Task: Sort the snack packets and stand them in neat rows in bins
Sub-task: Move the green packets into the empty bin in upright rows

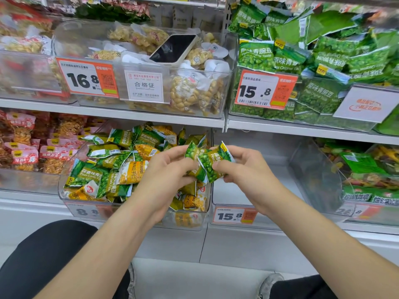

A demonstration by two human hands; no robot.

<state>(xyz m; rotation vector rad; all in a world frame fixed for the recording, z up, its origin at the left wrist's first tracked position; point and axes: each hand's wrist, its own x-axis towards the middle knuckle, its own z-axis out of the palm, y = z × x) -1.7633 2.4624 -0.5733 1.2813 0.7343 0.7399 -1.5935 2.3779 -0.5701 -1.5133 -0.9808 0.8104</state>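
Small stack of green pea packets (207,164), long axes roughly upright, held above the right wall of the mixed bin (71,188) on the lower shelf. The left hand (166,169) and right hand (244,169) each pinch the stack from their own side, fingers curled. The neighbouring bin (218,197) lies just to the right, nearer the right hand, so it is the likely destination.

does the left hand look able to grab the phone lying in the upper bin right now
Probably not yet: the left hand and right hand both pinch green packets. The phone itself lies uncovered.
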